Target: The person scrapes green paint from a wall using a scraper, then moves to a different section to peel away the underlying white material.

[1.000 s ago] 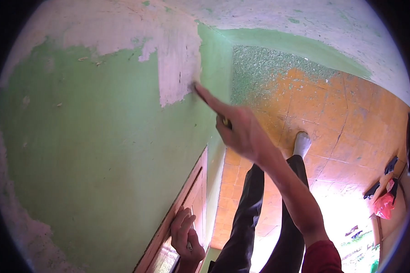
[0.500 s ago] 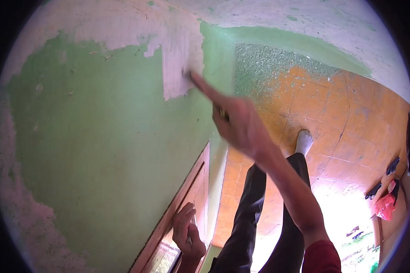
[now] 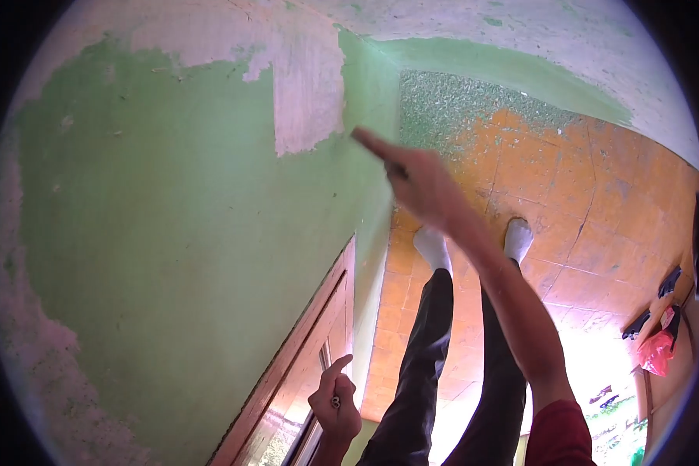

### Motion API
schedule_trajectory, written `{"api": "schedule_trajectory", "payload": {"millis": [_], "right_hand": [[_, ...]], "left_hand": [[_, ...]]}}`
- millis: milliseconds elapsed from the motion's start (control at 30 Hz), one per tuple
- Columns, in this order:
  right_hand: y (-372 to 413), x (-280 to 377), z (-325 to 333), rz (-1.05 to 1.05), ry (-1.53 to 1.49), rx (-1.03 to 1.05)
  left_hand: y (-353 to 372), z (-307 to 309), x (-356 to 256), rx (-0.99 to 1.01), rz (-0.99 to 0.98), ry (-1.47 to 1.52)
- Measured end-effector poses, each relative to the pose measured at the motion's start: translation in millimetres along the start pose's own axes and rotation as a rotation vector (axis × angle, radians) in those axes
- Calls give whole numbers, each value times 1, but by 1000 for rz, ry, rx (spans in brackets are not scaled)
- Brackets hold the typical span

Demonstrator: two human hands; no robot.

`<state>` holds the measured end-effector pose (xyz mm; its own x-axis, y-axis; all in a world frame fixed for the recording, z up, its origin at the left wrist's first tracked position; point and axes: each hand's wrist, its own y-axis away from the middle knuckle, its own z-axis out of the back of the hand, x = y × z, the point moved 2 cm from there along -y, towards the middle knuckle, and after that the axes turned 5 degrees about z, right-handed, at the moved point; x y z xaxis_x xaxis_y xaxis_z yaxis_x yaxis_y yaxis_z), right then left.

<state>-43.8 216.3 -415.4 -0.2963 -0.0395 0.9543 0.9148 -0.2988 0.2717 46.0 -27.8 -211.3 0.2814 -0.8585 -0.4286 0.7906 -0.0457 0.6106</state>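
Note:
My right hand [image 3: 423,185] reaches out in front of the green wall [image 3: 186,186] near the corner, its index finger stretched forward. The other fingers curl round a slim tool, probably a paint scraper, mostly hidden and blurred by motion. The fingertip is just right of the lower end of a bare pinkish patch [image 3: 309,101] where the green paint is off. Lower down, my left hand [image 3: 332,415] is beside the wooden frame [image 3: 287,361], index finger raised and the rest folded. Between them shows a small pale, rounded end of something [image 3: 336,401] I cannot make out.
Green paint flakes [image 3: 450,109] litter the orange tiled floor [image 3: 551,186] by the corner. My feet in pale socks [image 3: 518,239] stand on the tiles. A pink plastic bag [image 3: 656,353] and dark items lie at the right. Bright light falls on the lower floor.
My right hand has moved right, off the bare patch toward the corner. My left hand has shifted slightly right, with its index finger now raised. Both feet now show.

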Motion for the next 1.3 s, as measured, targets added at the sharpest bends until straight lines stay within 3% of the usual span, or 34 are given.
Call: {"api": "schedule_trajectory", "payload": {"millis": [133,200,233,300,400,433,467,533,667,767,867,1000,1067,1233,1300], "right_hand": [[-8,-7,31,18,71,-86],[-4,-17,36,-206,-84,-306],[-4,-18,34,-202,-80,-308],[-7,-21,24,-395,-591,-430],[-22,3,7,-257,-654,-248],[-26,15,4,-262,-556,-93],[-25,14,-1,-262,-556,-91],[-19,19,-10,52,-53,-173],[-26,17,1,122,86,-135],[-61,24,26,71,23,-166],[-32,13,6,161,19,-139],[-51,10,20,147,31,-103],[-68,11,28,91,80,-178],[-61,6,9,288,88,-332],[-83,22,34,25,106,-232]], "left_hand": [[4,-6,14,26,91,-18],[7,-8,13,56,100,-8],[7,-11,12,94,112,-5],[6,-15,5,145,152,-19],[6,-17,7,159,127,-49],[5,-17,8,159,129,-51],[4,-17,8,161,121,-47],[3,-17,6,163,109,-37],[6,-14,7,177,129,-29],[3,-15,10,170,169,-33],[-1,-12,6,160,172,-26],[-1,-2,11,145,143,-44],[-2,-4,16,137,159,-58],[-1,-2,11,143,160,-9],[1,-1,15,134,160,2]]}}
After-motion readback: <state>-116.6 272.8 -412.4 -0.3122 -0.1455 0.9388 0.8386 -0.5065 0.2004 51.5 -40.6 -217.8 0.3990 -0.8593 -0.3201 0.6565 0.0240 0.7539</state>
